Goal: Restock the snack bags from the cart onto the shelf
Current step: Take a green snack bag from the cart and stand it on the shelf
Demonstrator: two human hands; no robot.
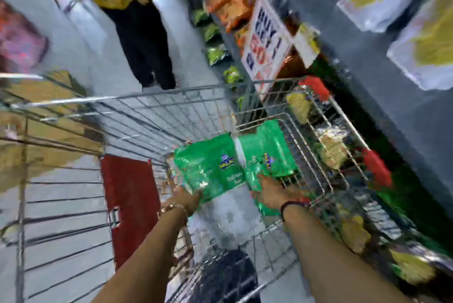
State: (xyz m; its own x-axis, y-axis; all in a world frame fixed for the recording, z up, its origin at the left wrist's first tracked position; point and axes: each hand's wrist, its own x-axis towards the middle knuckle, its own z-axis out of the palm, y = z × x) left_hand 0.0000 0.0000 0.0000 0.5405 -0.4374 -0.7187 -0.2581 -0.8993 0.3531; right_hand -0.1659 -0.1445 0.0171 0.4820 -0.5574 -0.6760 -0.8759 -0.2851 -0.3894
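Observation:
Two green snack bags lie inside the wire cart. My left hand, with a gold watch on the wrist, grips the near edge of the left green bag. My right hand, with a dark band on the wrist, holds the near end of the right green bag. Both arms reach down into the cart basket. The shelf runs along the right, with yellow and green bags on it. The picture is blurred by motion.
A person in a yellow top and black trousers stands in the aisle just beyond the cart. A white "BUY 1 GET 1" sign hangs off the shelf edge. A red panel sits on the cart's left side. Orange and green bags fill shelves further along.

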